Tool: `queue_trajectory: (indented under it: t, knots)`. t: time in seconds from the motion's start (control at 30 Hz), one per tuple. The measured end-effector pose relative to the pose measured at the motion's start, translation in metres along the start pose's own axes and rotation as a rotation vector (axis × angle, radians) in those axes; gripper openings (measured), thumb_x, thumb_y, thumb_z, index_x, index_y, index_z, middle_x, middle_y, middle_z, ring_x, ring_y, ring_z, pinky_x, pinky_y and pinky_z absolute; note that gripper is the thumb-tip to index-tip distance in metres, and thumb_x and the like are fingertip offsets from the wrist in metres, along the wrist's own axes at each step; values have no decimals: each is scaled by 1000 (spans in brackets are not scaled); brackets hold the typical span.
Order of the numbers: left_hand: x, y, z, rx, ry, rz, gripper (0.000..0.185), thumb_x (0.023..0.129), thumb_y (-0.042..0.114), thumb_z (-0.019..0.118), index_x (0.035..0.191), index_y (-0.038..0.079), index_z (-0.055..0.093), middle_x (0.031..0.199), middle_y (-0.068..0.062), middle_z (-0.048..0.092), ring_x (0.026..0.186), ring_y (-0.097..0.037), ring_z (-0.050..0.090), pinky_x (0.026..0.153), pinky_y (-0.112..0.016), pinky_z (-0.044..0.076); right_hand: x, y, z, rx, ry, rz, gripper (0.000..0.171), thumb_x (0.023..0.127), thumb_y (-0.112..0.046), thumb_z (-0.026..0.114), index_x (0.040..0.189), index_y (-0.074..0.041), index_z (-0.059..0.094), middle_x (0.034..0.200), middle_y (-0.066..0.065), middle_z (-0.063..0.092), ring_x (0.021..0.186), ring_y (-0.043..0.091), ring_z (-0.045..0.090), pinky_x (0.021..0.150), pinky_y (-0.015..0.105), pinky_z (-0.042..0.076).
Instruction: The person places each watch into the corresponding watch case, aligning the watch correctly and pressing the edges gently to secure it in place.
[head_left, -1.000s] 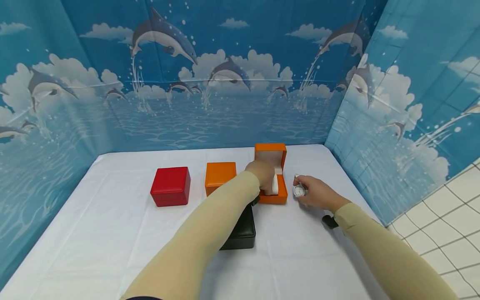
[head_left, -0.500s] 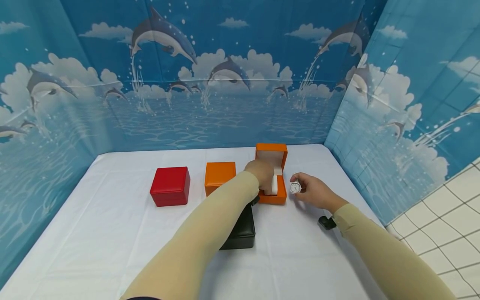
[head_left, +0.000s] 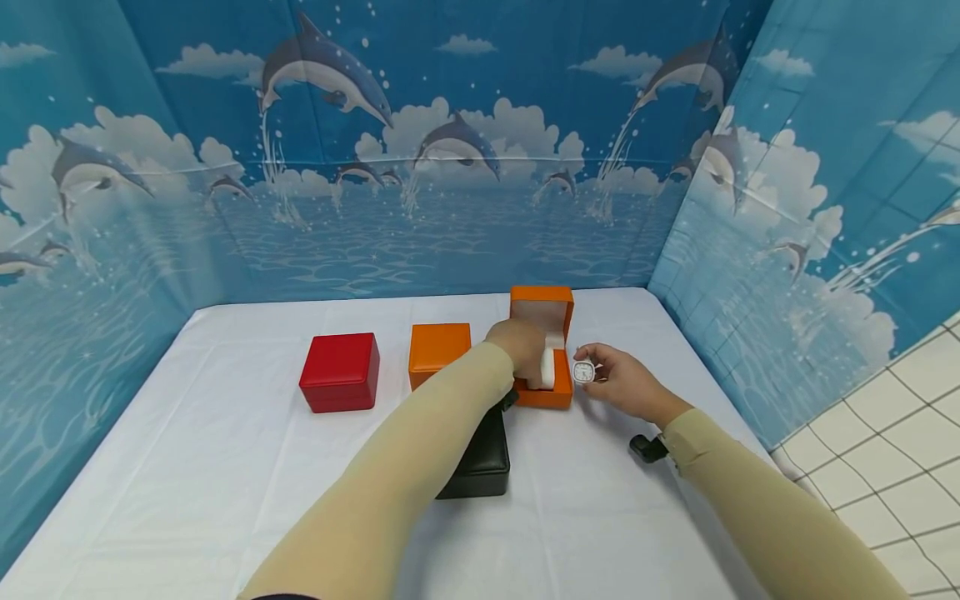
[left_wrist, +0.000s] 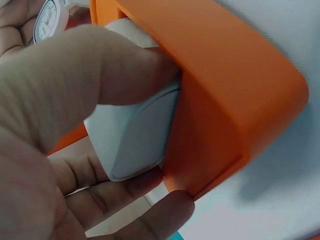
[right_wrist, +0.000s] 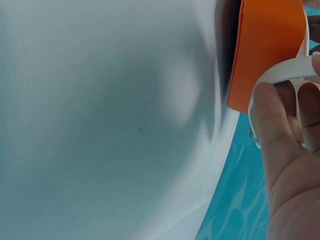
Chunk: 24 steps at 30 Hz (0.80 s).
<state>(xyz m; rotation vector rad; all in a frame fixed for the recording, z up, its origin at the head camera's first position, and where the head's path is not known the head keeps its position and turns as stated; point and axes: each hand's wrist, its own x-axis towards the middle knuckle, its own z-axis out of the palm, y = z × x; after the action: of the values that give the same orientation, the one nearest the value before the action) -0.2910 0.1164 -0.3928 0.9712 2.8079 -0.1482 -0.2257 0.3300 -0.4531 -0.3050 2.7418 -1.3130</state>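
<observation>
An open orange watch box point(head_left: 562, 398) stands with its lid up at the back right of the table. My left hand point(head_left: 519, 346) reaches into it; the left wrist view shows thumb and fingers pinching the white watch cushion point(left_wrist: 140, 135), which sits against the orange wall. Just right of the box, my right hand point(head_left: 632, 385) holds a white watch point(head_left: 582, 372) by its strap, dial facing the head camera. In the right wrist view the white strap point(right_wrist: 285, 70) forms a loop round the fingers, overlapping the box side point(right_wrist: 265, 45).
Left of the open box is a closed orange box point(head_left: 439, 354), partly behind my left sleeve. Farther left lies a red box point(head_left: 340, 373). A black box point(head_left: 483, 458) sits beneath my left forearm in the head view. A dolphin-print curtain point(head_left: 450, 233) borders the white table.
My right hand has brought the watch left and slightly back, up close to the open box. The left hand stays at the cushion with hardly any movement.
</observation>
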Motion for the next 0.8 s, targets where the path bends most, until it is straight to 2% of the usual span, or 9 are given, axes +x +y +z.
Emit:
queue_trajectory:
  t: [0.27,0.47,0.6,0.7,0.8]
  knots:
    - [-1,-2,-1,-52,10,-1,42,82,38,84,111,17,61,91,3,66,78,-17,61,70,-28,52,-2,-5,1,67,-20,4,43,94,1,69,135,-3,57,134,19,60,97,26,58,76,21,54]
    - [-4,-3,-3,-98,18,7,49,82,34,87,117,16,59,99,3,65,84,-18,61,75,-28,53,-4,-8,2,76,-45,13,46,94,1,68,138,-1,56,137,20,59,97,26,58,75,22,52]
    - [-4,-5,-2,-197,20,-10,50,80,29,90,118,16,59,99,3,66,85,-18,62,75,-29,54,-3,-7,3,35,-50,4,44,94,-1,69,136,-3,57,130,19,62,92,24,58,72,24,50]
    - [-2,-5,-2,-309,12,-18,57,79,25,92,125,16,59,102,2,66,88,-18,62,76,-30,56,-1,-5,5,-15,-53,18,41,94,-2,71,133,-7,60,124,16,65,89,22,59,73,26,51]
    - [-2,-5,-2,-359,13,-1,67,80,23,92,135,14,55,107,0,65,91,-18,63,78,-30,57,-1,-2,6,-57,-59,28,40,94,-3,72,132,-10,61,123,14,67,91,22,60,76,27,53]
